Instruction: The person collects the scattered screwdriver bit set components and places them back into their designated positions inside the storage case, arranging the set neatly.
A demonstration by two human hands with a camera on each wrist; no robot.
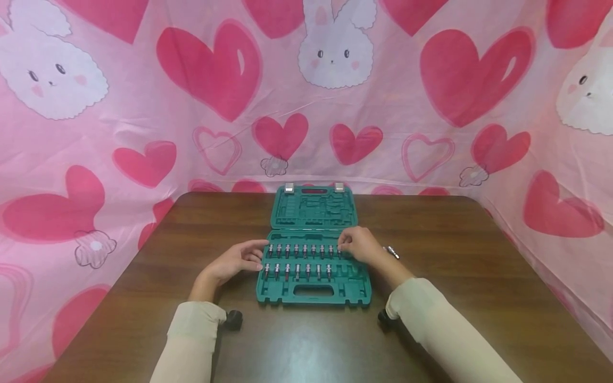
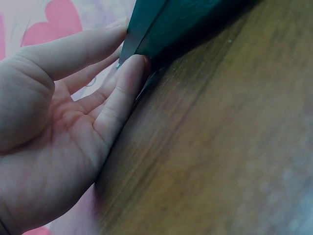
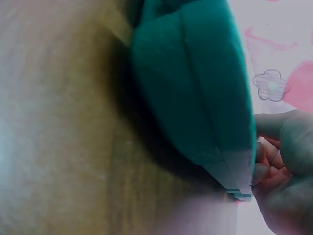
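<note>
A green tool case lies unfolded on the table, holding two rows of metal bit sockets. My left hand rests against the case's left edge, its fingers extended; in the left wrist view the fingertips touch the side wall. At the right end of the upper row, my right hand pinches a bit socket over its slot, the fingers partly covering it. From the right wrist side, the case's wall hides the pinched socket, and my right hand shows curled beyond it.
Behind the tray, the raised lid shows moulded recesses and two latches. Loose bit sockets lie on the table right of the case, partly behind my right wrist. Empty slots show at the lower row's right end. A heart-and-rabbit cloth hangs around the table.
</note>
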